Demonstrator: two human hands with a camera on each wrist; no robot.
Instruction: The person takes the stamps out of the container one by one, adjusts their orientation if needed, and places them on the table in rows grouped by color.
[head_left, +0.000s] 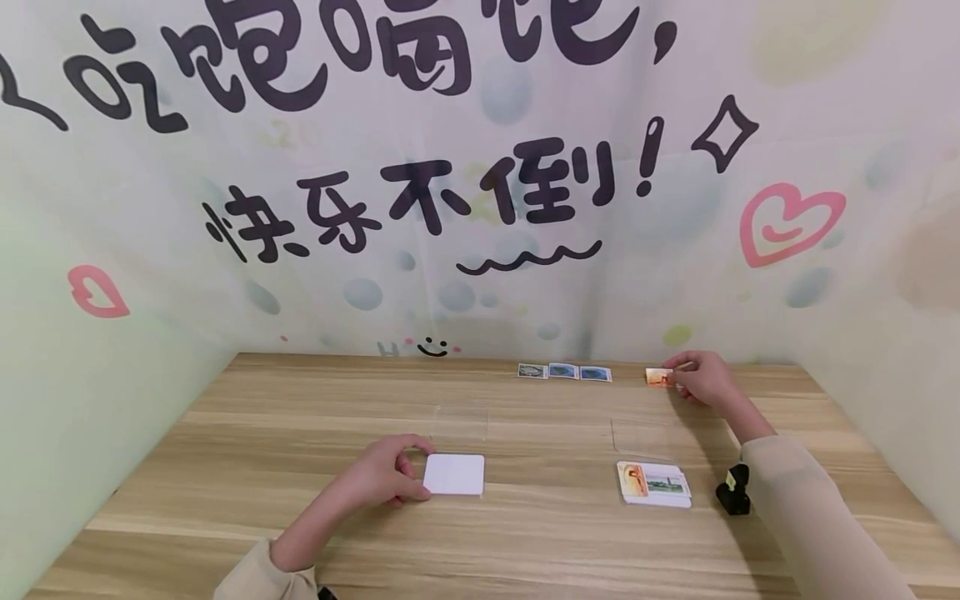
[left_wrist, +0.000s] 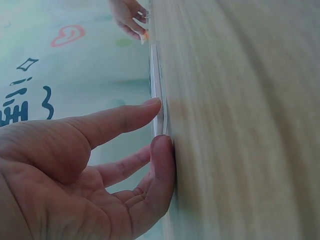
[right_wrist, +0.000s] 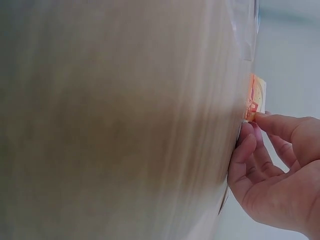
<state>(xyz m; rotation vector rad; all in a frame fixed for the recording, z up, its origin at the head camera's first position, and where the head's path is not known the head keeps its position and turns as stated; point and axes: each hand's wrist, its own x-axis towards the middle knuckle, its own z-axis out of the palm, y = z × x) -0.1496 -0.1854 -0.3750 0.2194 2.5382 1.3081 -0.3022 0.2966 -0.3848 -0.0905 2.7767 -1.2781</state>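
Note:
My left hand (head_left: 382, 472) holds a white card stack (head_left: 454, 474) at its left side, index finger at the far corner and thumb at the near one. In the left wrist view, the thumb and a finger meet the thin edge of the stack (left_wrist: 158, 90), which lies flat on the table. Near the table's back edge, my right hand (head_left: 703, 379) pinches a small orange stamp-like card (head_left: 658, 377) between thumb and fingers. The right wrist view shows this orange card (right_wrist: 256, 95) tilted up from the wood, its lower corner under the thumb.
Three small bluish picture cards (head_left: 564, 372) lie in a row at the back. A stack with printed pictures (head_left: 654, 484) sits at the right front. Transparent plastic pieces (head_left: 459, 422) lie behind both stacks. A printed cloth (head_left: 495, 300) hangs behind the wooden table (head_left: 300, 417).

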